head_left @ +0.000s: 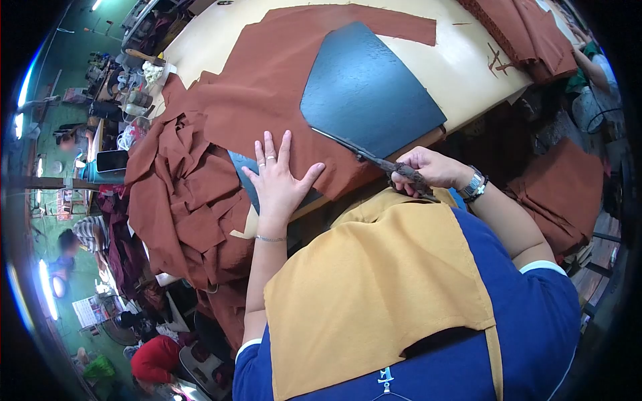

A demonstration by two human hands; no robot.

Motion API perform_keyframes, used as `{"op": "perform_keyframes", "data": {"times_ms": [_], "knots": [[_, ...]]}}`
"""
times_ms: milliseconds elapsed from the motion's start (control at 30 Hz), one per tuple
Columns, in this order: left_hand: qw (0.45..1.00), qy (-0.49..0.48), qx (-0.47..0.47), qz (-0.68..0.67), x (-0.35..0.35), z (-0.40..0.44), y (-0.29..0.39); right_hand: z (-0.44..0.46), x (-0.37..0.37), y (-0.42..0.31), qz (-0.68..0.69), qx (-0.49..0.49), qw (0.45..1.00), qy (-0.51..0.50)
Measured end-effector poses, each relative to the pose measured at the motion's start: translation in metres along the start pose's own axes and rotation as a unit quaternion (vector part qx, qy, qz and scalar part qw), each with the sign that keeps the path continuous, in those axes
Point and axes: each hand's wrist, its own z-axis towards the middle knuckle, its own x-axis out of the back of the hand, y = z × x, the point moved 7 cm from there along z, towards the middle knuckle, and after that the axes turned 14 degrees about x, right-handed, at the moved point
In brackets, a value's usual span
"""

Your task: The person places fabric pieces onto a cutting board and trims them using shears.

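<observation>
My left hand [279,175] lies flat with its fingers spread on the rust-brown fabric [261,87] near the table's front edge. A corner of a second dark blue piece [244,170] shows beside that hand. My right hand [429,170] is wrapped round the handles of a pair of scissors [364,152], which look bound with dark material. The blades point left and lie along the lower edge of a dark blue pattern board [371,87] resting on the fabric. Whether the blades have fabric between them, I cannot tell.
A large crumpled heap of brown fabric [180,174] hangs over the table's left side. More folded brown fabric [521,33] lies at the far right of the pale table [461,73], and another stack [562,194] sits lower right. A phone [112,160] and other people are at left.
</observation>
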Motion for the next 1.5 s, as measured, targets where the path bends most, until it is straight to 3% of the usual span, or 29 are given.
{"op": "perform_keyframes", "data": {"times_ms": [667, 800, 1000, 1500], "knots": [[0.999, 0.02, 0.037, 0.027, 0.003, -0.028, 0.024, 0.008, -0.005, 0.001, 0.012, 0.014, 1.0, 0.01], [0.999, 0.016, -0.027, 0.025, 0.031, -0.006, 0.018, 0.001, -0.006, 0.001, 0.01, 0.015, 1.0, 0.013], [0.983, 0.014, -0.18, 0.004, 0.02, 0.053, 0.001, 0.001, -0.005, 0.001, -0.003, 0.006, 1.0, 0.015], [0.995, -0.004, -0.104, -0.012, -0.004, 0.032, 0.0, 0.001, -0.007, 0.002, 0.002, 0.014, 1.0, 0.017]]}}
